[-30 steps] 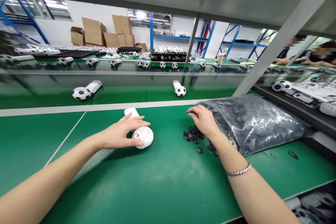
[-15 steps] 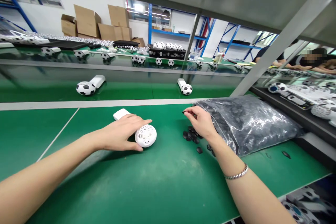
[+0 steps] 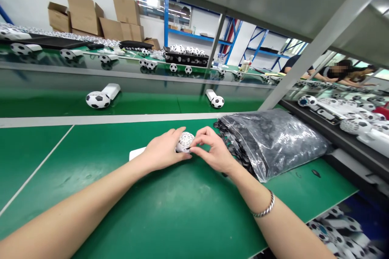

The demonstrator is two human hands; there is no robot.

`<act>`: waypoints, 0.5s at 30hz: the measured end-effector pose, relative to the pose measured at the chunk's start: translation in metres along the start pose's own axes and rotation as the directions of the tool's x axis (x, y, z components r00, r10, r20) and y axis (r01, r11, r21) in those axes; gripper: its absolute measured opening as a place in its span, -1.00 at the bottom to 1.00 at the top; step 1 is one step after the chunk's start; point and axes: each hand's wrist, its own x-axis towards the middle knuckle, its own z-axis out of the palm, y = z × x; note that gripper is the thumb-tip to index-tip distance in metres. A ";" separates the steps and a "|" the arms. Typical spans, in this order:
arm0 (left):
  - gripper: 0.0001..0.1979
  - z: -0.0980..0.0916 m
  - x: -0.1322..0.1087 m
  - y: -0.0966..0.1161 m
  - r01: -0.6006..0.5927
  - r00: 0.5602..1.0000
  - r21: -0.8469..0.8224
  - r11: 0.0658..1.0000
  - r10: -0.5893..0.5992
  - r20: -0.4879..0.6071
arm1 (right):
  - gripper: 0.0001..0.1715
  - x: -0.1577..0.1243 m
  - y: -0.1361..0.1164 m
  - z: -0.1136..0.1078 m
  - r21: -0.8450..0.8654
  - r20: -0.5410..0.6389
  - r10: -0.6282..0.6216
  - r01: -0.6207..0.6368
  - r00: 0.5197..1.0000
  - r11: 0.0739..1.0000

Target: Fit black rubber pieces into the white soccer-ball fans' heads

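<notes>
- Back left: open cardboard boxes [image 3: 82, 18], stacked against a white wall, behind a far desk lined with black-and-white football-patterned items.
- Left, mid-distance: football-patterned ball [image 3: 97, 100] beside its white handle [image 3: 111, 90], on a green shelf beyond the pale strip at the rear of the desk.
- Left foreground: green desk [image 3: 39, 170], carrying the work.
- Centre left: white rectangular handle [image 3: 136, 153], flat on the desk, partly under the left wrist.
- Centre left: left hand [image 3: 162, 149], narrowly closed, cupping the left side of the ball.
- Centre: white perforated ball [image 3: 185, 141], held just above the desk between both hands.
- Centre right: right hand [image 3: 211, 149], narrowly closed, its fingertips [image 3: 194, 150] pressed to the ball's right side; any small piece between them cannot be made out. A silver chain bracelet [image 3: 263, 207] circles the wrist.
- Right of centre: black pentagon patches [image 3: 227, 141], heaped on the desk at the bag's edge, just beside the right hand.
- Right: clear plastic bag [image 3: 273, 145], full of more black patches.
- Far right: dark conveyor [image 3: 328, 117], bearing white football-patterned items.
- Far right, back: two co-workers [image 3: 337, 71], seated at a distant desk.
</notes>
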 end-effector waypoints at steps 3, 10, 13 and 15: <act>-0.21 -0.003 -0.001 -0.007 -0.021 0.999 -0.076 0.997 0.023 0.026 | -0.98 -0.002 -0.003 0.008 -0.050 0.020 -0.018 0.019 1.000 0.999; -0.36 -0.002 0.001 -0.005 -0.018 1.000 -0.119 0.993 0.016 -0.012 | -0.91 -0.001 0.000 0.016 -0.004 -0.036 0.069 -0.069 0.997 0.998; -0.38 -0.001 0.002 -0.004 0.010 1.000 -0.125 0.992 -0.012 -0.019 | -0.66 -0.001 0.003 0.019 0.101 -0.027 0.195 -0.191 0.981 0.976; -0.41 -0.001 0.001 -0.002 0.021 0.999 -0.121 0.992 -0.024 -0.025 | -0.55 -0.001 0.003 0.021 0.169 0.031 0.256 -0.257 0.966 0.952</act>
